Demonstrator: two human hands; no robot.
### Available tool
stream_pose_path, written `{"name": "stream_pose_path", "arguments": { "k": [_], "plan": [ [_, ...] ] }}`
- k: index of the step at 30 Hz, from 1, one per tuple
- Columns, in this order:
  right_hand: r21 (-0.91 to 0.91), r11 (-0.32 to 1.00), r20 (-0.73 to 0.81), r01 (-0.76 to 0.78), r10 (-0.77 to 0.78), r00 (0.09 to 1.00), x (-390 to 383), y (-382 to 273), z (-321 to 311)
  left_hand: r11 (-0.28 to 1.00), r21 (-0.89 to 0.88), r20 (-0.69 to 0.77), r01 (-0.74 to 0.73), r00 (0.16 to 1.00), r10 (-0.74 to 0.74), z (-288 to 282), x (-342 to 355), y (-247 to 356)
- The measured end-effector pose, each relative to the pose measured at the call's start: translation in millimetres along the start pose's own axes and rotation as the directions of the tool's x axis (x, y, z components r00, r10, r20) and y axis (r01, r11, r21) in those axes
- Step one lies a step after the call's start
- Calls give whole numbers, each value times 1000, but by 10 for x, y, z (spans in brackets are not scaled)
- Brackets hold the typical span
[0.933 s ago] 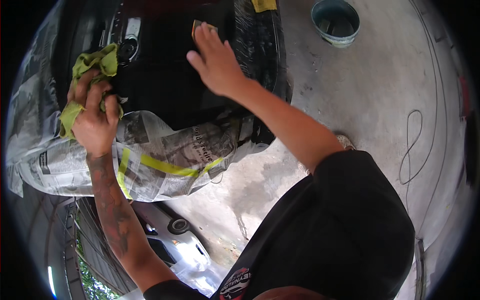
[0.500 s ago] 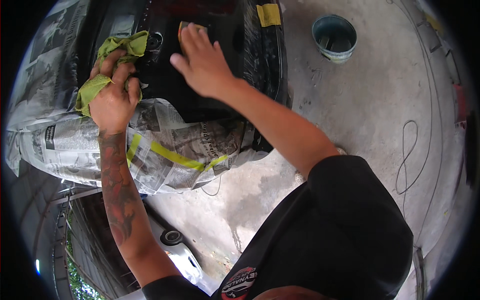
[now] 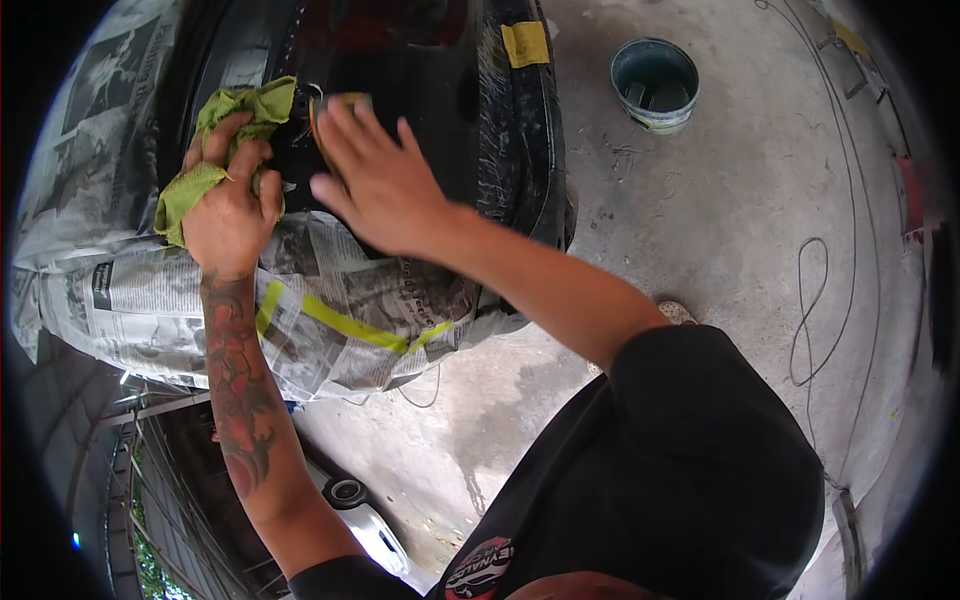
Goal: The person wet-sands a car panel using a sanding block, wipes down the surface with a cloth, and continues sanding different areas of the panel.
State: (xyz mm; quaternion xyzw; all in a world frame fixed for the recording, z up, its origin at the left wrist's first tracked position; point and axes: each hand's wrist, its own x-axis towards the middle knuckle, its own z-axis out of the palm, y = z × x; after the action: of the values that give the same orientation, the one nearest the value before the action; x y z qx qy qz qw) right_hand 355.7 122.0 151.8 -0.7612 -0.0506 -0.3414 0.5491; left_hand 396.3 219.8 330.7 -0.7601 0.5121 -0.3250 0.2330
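Note:
My left hand is closed on a crumpled yellow-green cloth and rests on a dark car body panel. To its right, my right hand lies fairly flat over a thin yellow-orange sanding pad, pressing it to the black panel. Only the pad's edges show past the fingers; its underside is hidden. A small round opening in the panel lies between the two hands, partly covered now. Newspaper sheets with yellow-green tape mask the area below and to the left.
A yellow sheet lies on the panel's right edge. A bucket with liquid stands on the concrete floor to the right. A thin cable loops along the floor. A white car is at lower left.
My right hand has slid left and slightly down over the panel with the sanding pad, closer to my left hand. My left hand stays on the cloth. The view has shifted a little.

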Motion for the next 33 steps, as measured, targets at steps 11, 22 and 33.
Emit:
{"name": "stream_pose_path", "arguments": {
  "k": [11,22,33],
  "plan": [
    [10,1000,-94,-12,13,996,480,468,20,1000,-14,-8,0,1000,0,74,-12,5],
    [5,999,-60,34,-34,998,365,418,-37,1000,-20,36,23,999,-22,48,-45,-3],
    [37,991,-105,-130,133,986,219,652,101,1000,27,5,-4,1000,3,78,-31,-1]
  ]
}}
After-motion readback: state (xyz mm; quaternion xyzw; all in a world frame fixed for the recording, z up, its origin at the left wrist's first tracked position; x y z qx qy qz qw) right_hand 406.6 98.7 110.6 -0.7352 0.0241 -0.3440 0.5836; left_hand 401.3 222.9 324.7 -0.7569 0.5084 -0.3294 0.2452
